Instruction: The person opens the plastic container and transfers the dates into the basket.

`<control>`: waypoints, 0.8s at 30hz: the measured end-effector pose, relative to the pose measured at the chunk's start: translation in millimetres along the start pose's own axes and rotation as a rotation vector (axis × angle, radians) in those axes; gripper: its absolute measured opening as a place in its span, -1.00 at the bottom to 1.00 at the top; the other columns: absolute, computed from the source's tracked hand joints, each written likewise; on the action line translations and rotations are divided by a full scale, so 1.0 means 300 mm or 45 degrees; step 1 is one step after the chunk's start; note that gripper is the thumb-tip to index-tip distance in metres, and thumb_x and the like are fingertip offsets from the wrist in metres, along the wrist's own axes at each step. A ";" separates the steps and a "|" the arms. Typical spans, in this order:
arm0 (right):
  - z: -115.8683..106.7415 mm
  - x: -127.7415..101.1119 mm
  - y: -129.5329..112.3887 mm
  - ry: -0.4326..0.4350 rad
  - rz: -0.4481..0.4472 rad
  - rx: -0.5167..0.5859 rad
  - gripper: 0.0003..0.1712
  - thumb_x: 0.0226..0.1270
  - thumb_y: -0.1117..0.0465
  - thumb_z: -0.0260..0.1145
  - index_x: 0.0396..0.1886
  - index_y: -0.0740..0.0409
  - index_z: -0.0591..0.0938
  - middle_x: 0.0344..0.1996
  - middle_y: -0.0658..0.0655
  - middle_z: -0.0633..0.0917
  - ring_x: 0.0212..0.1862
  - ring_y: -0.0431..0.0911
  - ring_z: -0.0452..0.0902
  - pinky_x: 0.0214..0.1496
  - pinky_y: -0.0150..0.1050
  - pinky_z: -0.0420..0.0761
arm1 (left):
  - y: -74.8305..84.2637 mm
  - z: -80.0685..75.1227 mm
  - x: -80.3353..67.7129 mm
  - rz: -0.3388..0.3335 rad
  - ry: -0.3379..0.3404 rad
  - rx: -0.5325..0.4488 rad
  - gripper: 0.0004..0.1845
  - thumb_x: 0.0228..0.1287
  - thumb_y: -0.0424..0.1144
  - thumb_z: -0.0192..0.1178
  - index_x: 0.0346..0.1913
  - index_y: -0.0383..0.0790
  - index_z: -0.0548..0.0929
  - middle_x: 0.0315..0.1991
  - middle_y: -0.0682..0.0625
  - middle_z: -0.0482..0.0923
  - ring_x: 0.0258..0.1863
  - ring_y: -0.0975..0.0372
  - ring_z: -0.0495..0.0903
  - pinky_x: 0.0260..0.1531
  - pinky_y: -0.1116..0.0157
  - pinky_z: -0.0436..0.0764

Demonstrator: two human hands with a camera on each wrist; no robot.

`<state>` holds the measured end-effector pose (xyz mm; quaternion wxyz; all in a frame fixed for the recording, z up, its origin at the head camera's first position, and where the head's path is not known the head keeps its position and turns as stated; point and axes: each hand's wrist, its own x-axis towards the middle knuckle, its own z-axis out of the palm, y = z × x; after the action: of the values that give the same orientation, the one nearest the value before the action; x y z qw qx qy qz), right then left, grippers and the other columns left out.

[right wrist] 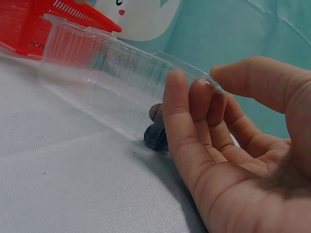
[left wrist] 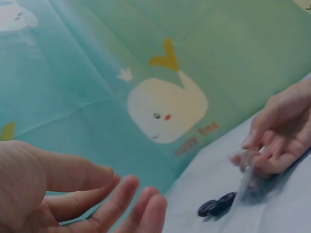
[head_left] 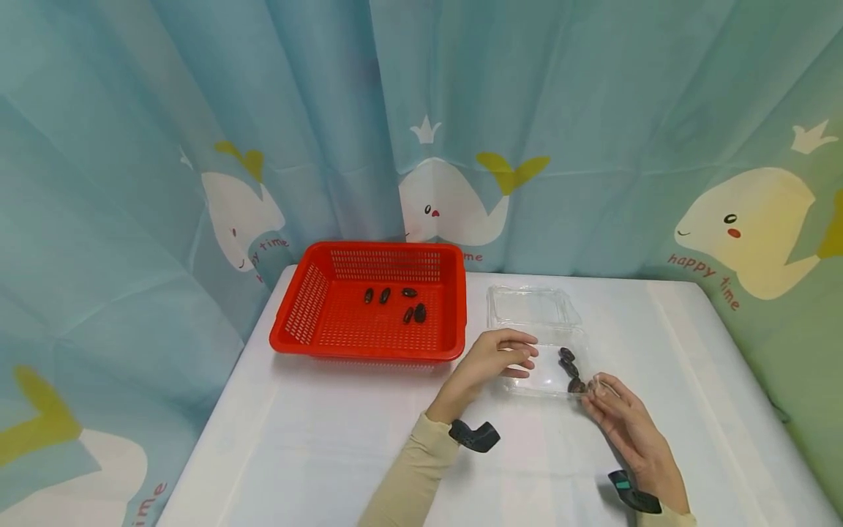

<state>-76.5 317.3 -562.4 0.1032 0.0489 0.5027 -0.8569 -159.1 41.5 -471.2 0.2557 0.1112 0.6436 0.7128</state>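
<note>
A clear plastic clamshell box sits on the table, its lid folded back behind it. Several dark, glossy oval fruits that look like dates lie along its right side. At the front right corner, my right hand pinches the box's rim between thumb and fingers, as the right wrist view also shows at the rim. My left hand hovers over the left side of the box. Its fingers are loosely bent with nothing between them, seen too in the left wrist view.
A red plastic basket stands left of the box, with several more dark fruits on its floor. White cloth covers the table. Behind hangs a blue-green curtain with whale prints.
</note>
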 end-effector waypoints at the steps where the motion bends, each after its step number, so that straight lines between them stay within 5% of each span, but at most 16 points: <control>1: -0.001 -0.001 0.000 0.003 -0.003 -0.008 -0.73 0.66 0.41 0.00 0.11 0.07 0.55 -0.12 -0.08 0.70 -0.02 -0.25 0.72 0.15 -0.39 0.72 | -0.007 0.009 0.011 -0.010 -0.007 0.005 -0.65 0.46 -0.45 0.19 0.24 -0.47 0.62 0.11 -0.38 0.70 -0.14 0.05 0.78 -0.02 0.13 0.81; 9: -0.005 0.000 0.010 -0.004 -0.010 -0.013 -0.72 0.66 0.40 -0.01 0.11 0.06 0.56 -0.11 -0.08 0.70 -0.01 -0.25 0.71 0.16 -0.39 0.72 | -0.059 0.052 0.081 -0.134 0.019 -0.047 -0.58 0.47 -0.33 0.20 0.30 -0.44 0.59 0.24 -0.36 0.62 -0.05 0.01 0.74 -0.08 0.05 0.82; 16: 0.000 -0.003 0.005 -0.028 -0.029 0.018 -0.70 0.67 0.41 -0.03 0.11 0.08 0.57 -0.11 -0.06 0.71 -0.01 -0.24 0.72 0.16 -0.38 0.72 | -0.071 0.089 0.131 -0.197 0.121 -0.018 -0.58 0.39 -0.37 0.24 0.27 -0.41 0.62 -0.03 -0.11 0.70 -0.05 -0.03 0.75 -0.16 0.02 0.83; 24: 0.002 -0.003 0.002 0.004 0.000 -0.008 -0.72 0.67 0.39 -0.01 0.13 0.06 0.56 -0.10 -0.07 0.69 0.00 -0.24 0.71 0.16 -0.38 0.72 | -0.092 0.134 0.140 -0.296 0.124 0.030 -0.60 0.37 -0.34 0.28 0.23 -0.37 0.65 0.02 -0.08 0.68 -0.03 -0.03 0.70 -0.02 -0.08 0.79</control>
<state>-75.5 316.7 -562.5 0.1026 0.0501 0.5057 -0.8551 -168.9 98.5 -499.5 0.3036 0.0040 0.6722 0.6753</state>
